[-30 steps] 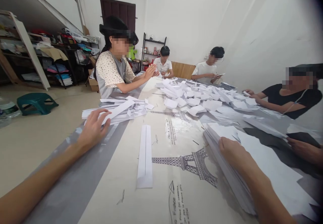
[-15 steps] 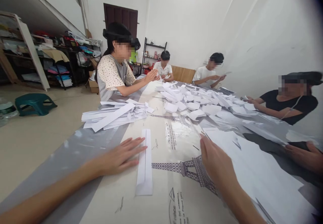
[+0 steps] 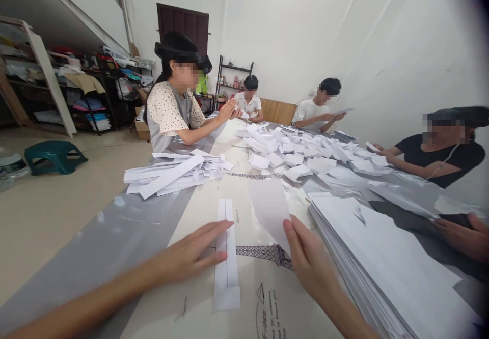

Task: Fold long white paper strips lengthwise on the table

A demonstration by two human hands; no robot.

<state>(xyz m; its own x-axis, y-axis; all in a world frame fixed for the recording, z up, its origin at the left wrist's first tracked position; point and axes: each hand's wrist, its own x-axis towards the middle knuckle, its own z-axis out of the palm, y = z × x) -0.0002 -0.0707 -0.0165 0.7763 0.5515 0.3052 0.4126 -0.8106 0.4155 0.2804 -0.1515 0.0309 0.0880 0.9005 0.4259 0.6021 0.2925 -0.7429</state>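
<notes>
A long white paper strip (image 3: 227,290) with a dark line down its length lies on the patterned table cover. My left hand (image 3: 200,245) rests on this strip, fingers stretched out and thumb apart. To the right, my right hand (image 3: 311,252) pinches the edge of a white sheet of paper (image 3: 270,209) between thumb and fingers. That sheet stands slightly raised over the printed tower drawing. Right beside my right hand is a thick stack of white paper (image 3: 385,247).
A pile of paper strips (image 3: 171,176) lies at the left table edge. Many folded paper pieces (image 3: 298,150) spread across the far right. Several people sit around the table, handling paper. A green stool (image 3: 55,157) stands on the floor at left.
My right hand has moved left from beside the stack and now carries a white sheet. The strip under my left hand has shifted slightly right and nearer; the left fingers are closer together.
</notes>
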